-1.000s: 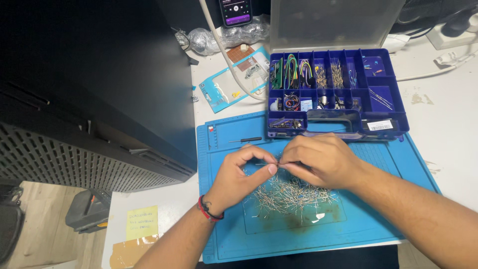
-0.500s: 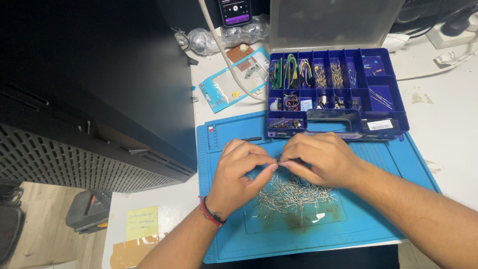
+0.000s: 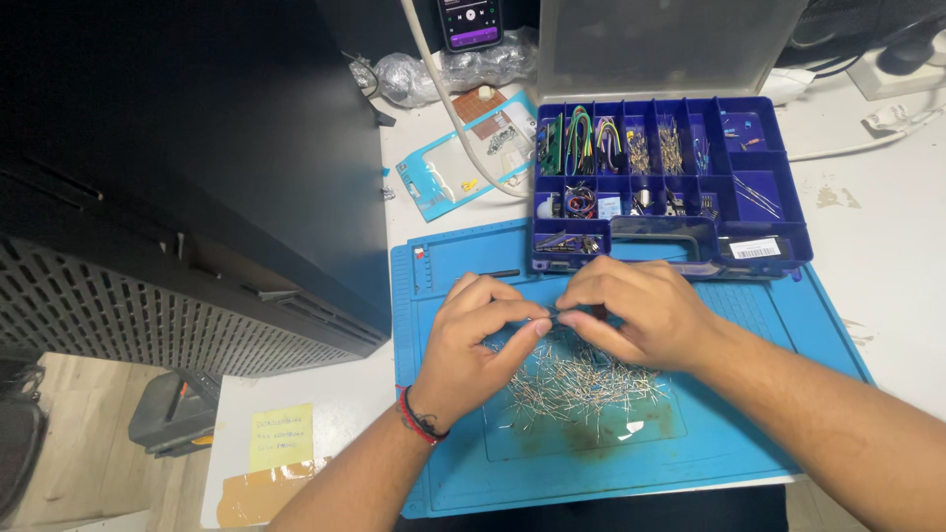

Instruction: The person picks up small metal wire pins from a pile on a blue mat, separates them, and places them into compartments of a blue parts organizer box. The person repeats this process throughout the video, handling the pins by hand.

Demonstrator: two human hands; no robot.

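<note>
From the head camera, you are pinching one tiny wire part [image 3: 554,315] between your left hand [image 3: 480,340] and your right hand [image 3: 636,310], fingertips closed tight on it, just above the pile of little wire parts [image 3: 576,382]. The pile is lying on the blue mat [image 3: 749,433]. Right behind your hands, the blue parts box [image 3: 764,212] is sitting open. A big black case [image 3: 187,167] is standing at your left, and a phone [image 3: 469,22] is lying far back.

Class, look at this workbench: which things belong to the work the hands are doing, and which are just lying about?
In use:
left hand and right hand, fingertips meeting on a small part
pile of wire-legged components
blue work mat
blue compartment box

Lying about:
phone
yellow sticky note
crumpled plastic bag
white cable
</note>
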